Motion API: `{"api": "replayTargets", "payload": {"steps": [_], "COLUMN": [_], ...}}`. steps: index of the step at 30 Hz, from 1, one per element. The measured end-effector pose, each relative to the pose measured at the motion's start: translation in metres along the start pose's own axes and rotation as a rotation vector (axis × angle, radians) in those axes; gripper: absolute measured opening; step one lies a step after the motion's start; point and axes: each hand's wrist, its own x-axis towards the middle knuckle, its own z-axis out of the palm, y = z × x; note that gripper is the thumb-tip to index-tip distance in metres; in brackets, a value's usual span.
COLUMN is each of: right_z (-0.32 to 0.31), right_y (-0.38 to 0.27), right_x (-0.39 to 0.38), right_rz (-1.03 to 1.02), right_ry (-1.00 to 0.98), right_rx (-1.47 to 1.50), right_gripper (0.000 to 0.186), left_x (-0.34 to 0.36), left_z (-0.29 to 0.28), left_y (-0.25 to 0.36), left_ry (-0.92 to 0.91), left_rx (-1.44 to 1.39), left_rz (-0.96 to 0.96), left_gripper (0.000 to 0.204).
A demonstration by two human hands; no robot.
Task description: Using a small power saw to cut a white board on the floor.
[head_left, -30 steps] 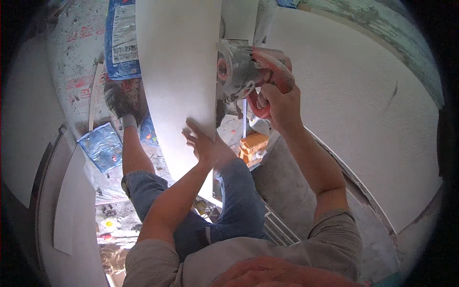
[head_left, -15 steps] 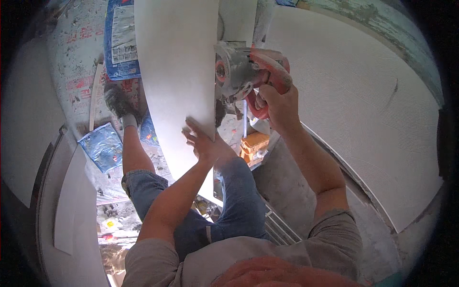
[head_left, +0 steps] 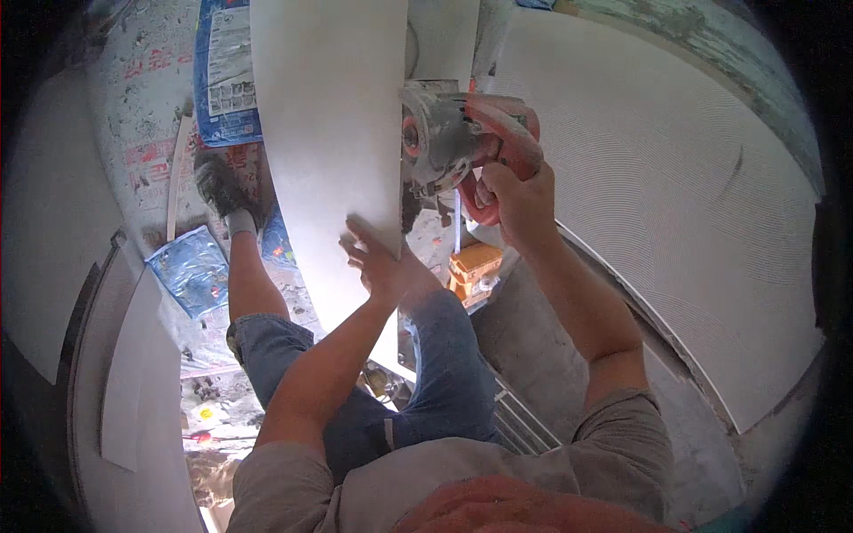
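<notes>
right hand (head_left: 515, 200) clamped on the red cutter (head_left: 453, 142), barely crept along since a second ago | white tile (head_left: 329, 133) at its 9 o'clock | left hand (head_left: 382, 262) flat, fingers spread, pinning the tile's near end | cut looks mid-run

White tile (head_left: 329, 133), red-grey cutter (head_left: 462, 142)

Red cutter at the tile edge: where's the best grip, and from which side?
Take the red cutter by its looped red handle at the rear, coming from the person's right, as the right hand does now. The handle sticks out away from the blade guard, which sits against the edge of the white tile, so fingers stay clear of the disc. The left hand lies flat on the tile.
</notes>
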Motion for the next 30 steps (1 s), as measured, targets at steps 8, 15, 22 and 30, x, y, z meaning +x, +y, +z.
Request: {"api": "replayTargets", "payload": {"steps": [8,15,22,30], "right_z": [-0.001,0.003,0.005,0.000], "right_y": [-0.002,0.007,0.008,0.008], "right_x": [-0.006,-0.006,-0.012,-0.015], "right_rz": [0.024,0.047,0.018,0.023], "right_ry": [-0.052,-0.029,0.093,0.024], "right_rx": [0.015,-0.030,0.011,0.022], "right_gripper": [0.042,0.030,0.011,0.024], "left_x": [0.001,0.009,0.001,0.001], "left_z": [-0.004,0.010,-0.004,0.005], "left_y": [0.005,-0.020,0.003,-0.005], "left_ry": [-0.029,0.080,-0.030,0.057], "left_rx": [-0.011,0.005,-0.057,-0.044], "left_rz": [-0.027,0.073,-0.032,0.089], "left_gripper": [0.133,0.129,0.129,0.125]}}
